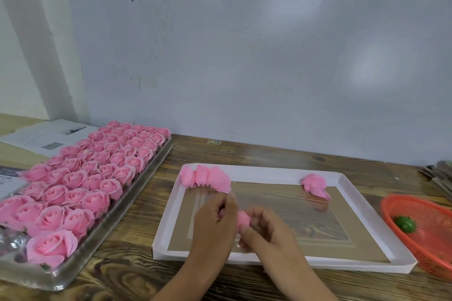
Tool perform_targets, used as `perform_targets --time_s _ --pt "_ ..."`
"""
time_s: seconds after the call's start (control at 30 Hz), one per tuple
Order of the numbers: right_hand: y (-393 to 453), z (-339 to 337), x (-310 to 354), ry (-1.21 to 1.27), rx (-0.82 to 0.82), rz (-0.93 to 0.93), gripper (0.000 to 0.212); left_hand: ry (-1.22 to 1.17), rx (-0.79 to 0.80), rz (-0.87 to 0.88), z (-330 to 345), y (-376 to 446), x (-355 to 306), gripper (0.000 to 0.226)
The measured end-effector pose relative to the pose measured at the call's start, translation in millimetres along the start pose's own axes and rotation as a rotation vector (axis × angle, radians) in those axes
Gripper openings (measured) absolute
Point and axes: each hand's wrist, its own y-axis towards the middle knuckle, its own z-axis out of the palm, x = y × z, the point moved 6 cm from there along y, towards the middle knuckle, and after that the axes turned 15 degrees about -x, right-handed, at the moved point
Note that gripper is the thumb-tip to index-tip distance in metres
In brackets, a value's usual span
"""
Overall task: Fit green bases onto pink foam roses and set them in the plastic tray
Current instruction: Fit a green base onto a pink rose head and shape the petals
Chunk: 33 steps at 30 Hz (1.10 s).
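Note:
Both my hands meet over the white box lid [352, 193] in the middle of the table. My left hand [215, 225] and my right hand [264, 230] pinch a small pink foam rose piece [244, 218] between their fingertips. A row of pink foam petals [206, 178] lies in the lid's far left corner, and another pink petal clump [315, 184] lies at its far right. The clear plastic tray [137, 193] on the left holds several finished pink roses [73, 178]. One green base [405, 223] lies in the orange basket [420, 247] at the right.
Newspapers [46, 137] lie behind the tray at the far left. A stack of flat sheets [440, 176] sits at the right edge. The wall stands close behind the wooden table [269, 154].

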Motion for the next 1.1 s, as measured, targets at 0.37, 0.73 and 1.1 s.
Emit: perform_targets --time_s 0.37,0.73,1.1 --pt "4 2 -8 0.030 -0.019 0.100 0.016 0.056 0.004 0.050 -1 0 -2 0.043" --pt "4 -4 -1 -0.018 -0.087 -0.067 0.011 0.047 0.018 0.064 1 -2 -3 0.040" --pt "5 -4 -6 -0.118 -0.073 -0.140 0.028 0.062 0.025 0.044 1 0 0 0.037"
